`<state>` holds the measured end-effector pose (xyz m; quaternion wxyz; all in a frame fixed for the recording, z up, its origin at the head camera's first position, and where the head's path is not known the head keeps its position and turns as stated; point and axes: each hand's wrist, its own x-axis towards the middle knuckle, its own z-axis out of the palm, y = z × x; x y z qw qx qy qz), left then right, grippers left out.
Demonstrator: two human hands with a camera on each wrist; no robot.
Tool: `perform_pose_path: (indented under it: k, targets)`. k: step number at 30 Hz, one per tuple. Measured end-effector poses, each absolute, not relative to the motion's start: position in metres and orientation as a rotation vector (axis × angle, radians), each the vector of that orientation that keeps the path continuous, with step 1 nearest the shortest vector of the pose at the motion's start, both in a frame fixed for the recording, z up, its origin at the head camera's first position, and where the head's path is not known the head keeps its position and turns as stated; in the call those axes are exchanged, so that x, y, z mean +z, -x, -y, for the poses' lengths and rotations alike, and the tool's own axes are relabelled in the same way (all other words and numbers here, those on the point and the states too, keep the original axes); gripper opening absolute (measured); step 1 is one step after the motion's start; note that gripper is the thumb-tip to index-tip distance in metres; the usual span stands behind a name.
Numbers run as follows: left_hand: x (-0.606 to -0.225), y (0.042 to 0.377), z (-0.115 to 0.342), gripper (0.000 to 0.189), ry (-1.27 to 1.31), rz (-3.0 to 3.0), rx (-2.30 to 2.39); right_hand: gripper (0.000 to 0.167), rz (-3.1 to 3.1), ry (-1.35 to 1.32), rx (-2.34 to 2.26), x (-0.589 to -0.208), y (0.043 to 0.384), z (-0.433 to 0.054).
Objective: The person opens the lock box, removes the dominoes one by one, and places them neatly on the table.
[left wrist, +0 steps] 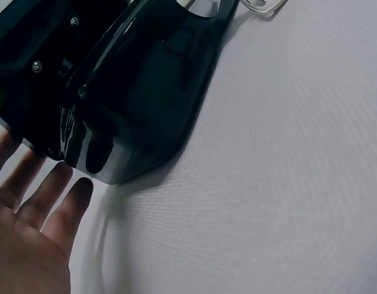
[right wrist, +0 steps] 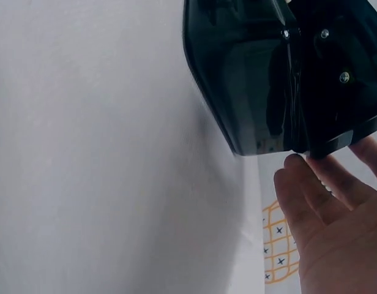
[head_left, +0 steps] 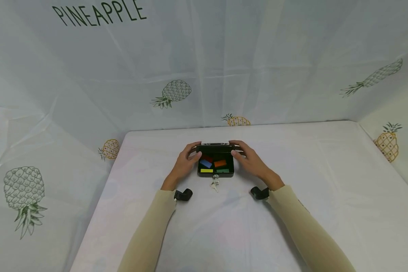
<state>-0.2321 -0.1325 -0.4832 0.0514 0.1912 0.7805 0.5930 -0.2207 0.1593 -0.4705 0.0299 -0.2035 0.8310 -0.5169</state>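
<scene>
A dark cash box [head_left: 215, 175] stands on the white-covered table with its lid [head_left: 215, 149] raised. My left hand [head_left: 183, 163] grips the lid's left end, thumb in front and fingers behind. At the right end, my right hand [head_left: 251, 162] holds the lid the same way. Both wrist views show straightish fingers at the lid's edge; the thumbs are out of those views. Inside the box lie small coloured pieces: blue [head_left: 206, 163], orange [head_left: 220, 163], dark red [head_left: 208, 158], yellow [head_left: 206, 170] and green [head_left: 223, 170]. Keys [head_left: 214, 186] hang from the lock at the front.
White cloth printed with pineapples [head_left: 176, 90] rises behind the table and at its sides. The table's back edge [head_left: 163, 129] runs a short way beyond the box. A black wrist camera [head_left: 183, 195] sits on the left wrist, another [head_left: 260, 193] on the right.
</scene>
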Motion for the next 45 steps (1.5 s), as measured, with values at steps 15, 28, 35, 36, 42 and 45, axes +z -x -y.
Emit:
perform_pose_path:
  k: [15,28,35,36,42,45]
  targets:
    - [-0.485,0.233,0.128,0.049,-0.518,-2.338,1.88,0.049,-2.482,0.463,-1.749,-0.47,0.224,-0.152]
    - [-0.482,0.233,0.122,0.055,-0.374,-2.248,1.965,0.059,-2.427,0.302,-1.769,-0.467,0.225,-0.147]
    - [-0.481,0.231,0.121,0.059,-0.336,-2.204,1.967,0.067,-2.424,0.257,-1.767,-0.468,0.227,-0.147]
    - [-0.481,0.231,0.12,0.059,-0.329,-2.202,1.964,0.068,-2.424,0.26,-1.769,-0.468,0.227,-0.147]
    - [-0.48,0.23,0.12,0.058,-0.292,-2.191,1.948,0.07,-2.416,0.275,-1.773,-0.47,0.227,-0.147]
    - [-0.481,0.23,0.12,0.06,-0.28,-2.196,1.937,0.068,-2.41,0.277,-1.774,-0.471,0.227,-0.147]
